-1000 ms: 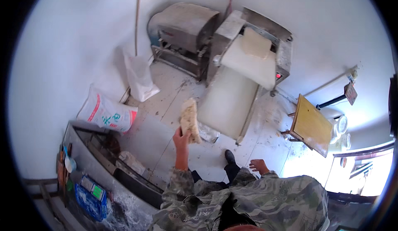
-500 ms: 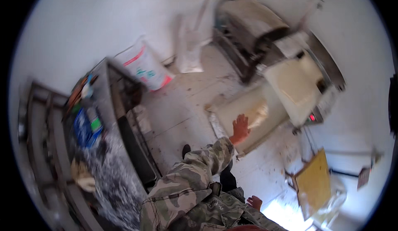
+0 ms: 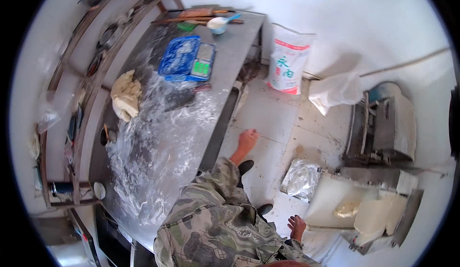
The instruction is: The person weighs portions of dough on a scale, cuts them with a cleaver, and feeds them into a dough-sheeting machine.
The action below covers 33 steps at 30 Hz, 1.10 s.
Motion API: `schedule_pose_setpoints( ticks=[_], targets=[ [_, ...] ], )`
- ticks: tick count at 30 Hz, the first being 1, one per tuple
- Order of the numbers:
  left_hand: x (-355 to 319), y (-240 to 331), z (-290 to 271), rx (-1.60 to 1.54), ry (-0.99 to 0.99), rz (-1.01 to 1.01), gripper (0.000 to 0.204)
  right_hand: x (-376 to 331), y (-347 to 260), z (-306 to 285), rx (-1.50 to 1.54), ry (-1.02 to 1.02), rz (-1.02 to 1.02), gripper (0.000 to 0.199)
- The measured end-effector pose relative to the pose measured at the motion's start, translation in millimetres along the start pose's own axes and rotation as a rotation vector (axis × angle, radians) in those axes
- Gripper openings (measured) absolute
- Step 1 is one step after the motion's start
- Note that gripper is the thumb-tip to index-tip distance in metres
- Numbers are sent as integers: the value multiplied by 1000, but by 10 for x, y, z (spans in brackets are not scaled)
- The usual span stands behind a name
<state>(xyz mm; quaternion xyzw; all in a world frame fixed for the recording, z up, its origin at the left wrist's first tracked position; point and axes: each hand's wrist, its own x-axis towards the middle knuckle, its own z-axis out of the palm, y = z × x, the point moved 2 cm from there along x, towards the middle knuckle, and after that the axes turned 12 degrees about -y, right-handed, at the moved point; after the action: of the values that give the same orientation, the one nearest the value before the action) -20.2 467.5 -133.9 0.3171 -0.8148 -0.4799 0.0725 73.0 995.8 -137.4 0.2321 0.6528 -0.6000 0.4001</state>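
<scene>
My left hand, in a camouflage sleeve, hangs over the floor beside the steel table. Its fingers look curled in, with nothing seen in them. Low on the right, my right hand is empty, fingers apart, near the pale tray of a machine. A lump of dough lies on that tray, next to a smooth pale slab. On the floury table are a large dough mass, a blue tray and a digital scale, all apart from my hands.
Rolling pins and a light-blue ladle lie at the table's far end. A white printed sack stands by the wall, near a white bag. A foil-like silver bundle sits before the machine. Shelves line the left.
The view has swung left, bringing the table into fuller sight. My left hand has gone from spread over the machine's tray to curled beside the table. My right hand stays low.
</scene>
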Motion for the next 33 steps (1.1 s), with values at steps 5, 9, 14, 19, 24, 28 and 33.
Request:
schedule_pose_setpoints(
  ticks=[5, 9, 14, 19, 24, 28, 33],
  targets=[
    [291, -974, -1742, 271, 377, -189, 39, 236, -475, 792, -158, -113, 61, 43],
    [648, -1427, -2491, 412, 453, -75, 44, 347, -649, 1251, -235, -193, 117, 42],
    [1304, -1465, -2570, 368, 454, -148, 44, 453, -908, 1642, -305, -195, 120, 42],
    [1851, -1812, -2780, -168, 485, -158, 42, 721, -1320, 2292, -374, -296, 50, 42],
    [1766, -1412, -2594, -107, 430, -176, 38, 1104, -2009, 3297, -434, -455, -12, 45],
    [1231, -1606, -2518, -92, 352, -198, 39, 1634, -2701, 4803, -474, -725, -100, 39],
    [1118, -1380, -2326, -52, 207, -336, 54, 2623, -3354, 6510, -340, -979, -52, 43]
  ],
)
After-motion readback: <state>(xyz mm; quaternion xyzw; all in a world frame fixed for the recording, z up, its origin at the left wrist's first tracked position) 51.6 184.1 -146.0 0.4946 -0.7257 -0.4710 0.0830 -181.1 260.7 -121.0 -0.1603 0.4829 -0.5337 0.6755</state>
